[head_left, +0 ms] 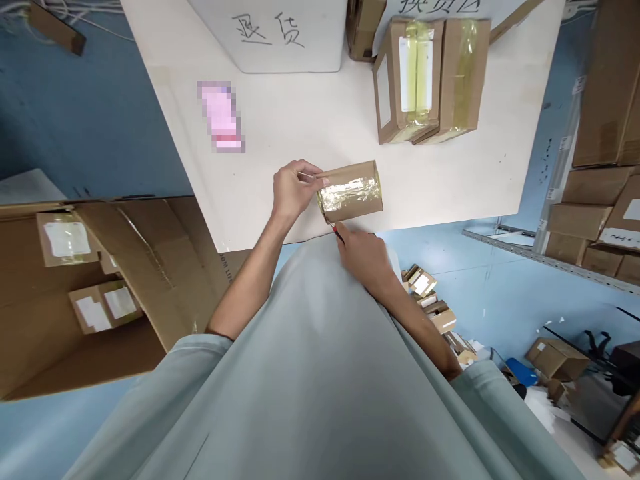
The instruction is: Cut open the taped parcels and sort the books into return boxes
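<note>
A small cardboard box [351, 192], wrapped in shiny yellowish tape, lies near the front edge of the white table [300, 120]. My left hand [295, 190] grips its left end, with the thumb on the top face. A thin pale strip shows between those fingers; I cannot tell what it is. At the box's near left corner, my right hand [365, 257] is closed around a small red-handled cutter [335, 229]. Its tip meets the corner, and most of the handle is hidden in the fist.
Two taped boxes [431, 80] stand at the table's back right, beside a white sign [290, 40] with handwriting. A blurred pink item [221, 117] lies at left. A large open carton [145, 247] holds parcels below left. Stacked boxes [583, 230] line the right.
</note>
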Tool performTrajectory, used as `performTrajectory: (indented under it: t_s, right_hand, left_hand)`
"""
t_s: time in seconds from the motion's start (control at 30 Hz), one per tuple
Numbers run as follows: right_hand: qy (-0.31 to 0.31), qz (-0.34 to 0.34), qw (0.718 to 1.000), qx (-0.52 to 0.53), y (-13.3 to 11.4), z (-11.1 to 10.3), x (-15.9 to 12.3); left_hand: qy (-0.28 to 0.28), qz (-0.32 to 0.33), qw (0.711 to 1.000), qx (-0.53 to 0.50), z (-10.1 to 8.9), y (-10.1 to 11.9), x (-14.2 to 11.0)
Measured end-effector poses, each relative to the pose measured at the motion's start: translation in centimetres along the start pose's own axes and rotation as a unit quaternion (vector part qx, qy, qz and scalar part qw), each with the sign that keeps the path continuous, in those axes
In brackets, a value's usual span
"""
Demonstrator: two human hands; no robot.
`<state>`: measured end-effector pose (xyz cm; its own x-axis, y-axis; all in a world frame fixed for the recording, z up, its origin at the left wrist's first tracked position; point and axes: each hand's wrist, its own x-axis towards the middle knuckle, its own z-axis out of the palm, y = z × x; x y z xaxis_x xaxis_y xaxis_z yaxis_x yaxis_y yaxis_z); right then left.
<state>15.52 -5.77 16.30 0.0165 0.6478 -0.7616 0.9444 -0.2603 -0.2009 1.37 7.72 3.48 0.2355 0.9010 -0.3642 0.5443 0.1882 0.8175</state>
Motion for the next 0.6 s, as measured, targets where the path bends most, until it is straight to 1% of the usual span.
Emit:
performTrajectory:
  t_s: [0.07,0.17,0.2,0.27,0.33,0.4,0.47,0.53,0.6]
  right_hand:
    - [0.014,0.001,1.0,0.022,1.5,-0.2,-0.8]
    - [0.095,0.042,0.992,0.073,4.7,-0.4,-1.5]
    - [0.123,0.059,0.987,0.087,5.8,-0.6,-1.5]
    - [0.164,0.084,0.977,0.105,8.0,-0.9,-1.3]
    - [0.184,0.088,0.972,0.117,9.6,-1.3,-0.8]
    - [0.196,0.077,0.969,0.126,10.6,-1.7,-0.4]
    - [0.205,0.063,0.968,0.129,10.9,-2.0,-0.2]
    - [0.208,0.054,0.969,0.124,10.9,-2.2,0.1]
    - [0.205,0.051,0.971,0.111,10.6,-2.2,0.4]
  left_hand:
    - [0.013,-0.007,1.0,0.003,-0.1,0.0,0.0]
    - [0.019,0.002,1.0,0.021,-0.2,0.4,-0.9]
    - [0.025,0.016,0.999,0.033,-0.1,0.8,-1.4]
    - [0.037,0.062,0.995,0.066,0.7,2.1,-2.5]
    - [0.024,0.126,0.986,0.105,2.1,3.6,-3.4]
    - [-0.021,0.18,0.975,0.13,3.8,5.0,-3.9]
    - [-0.066,0.209,0.966,0.136,5.6,5.7,-4.1]
    - [-0.088,0.217,0.963,0.135,6.9,5.6,-4.0]
    - [-0.091,0.218,0.962,0.135,7.6,5.1,-4.1]
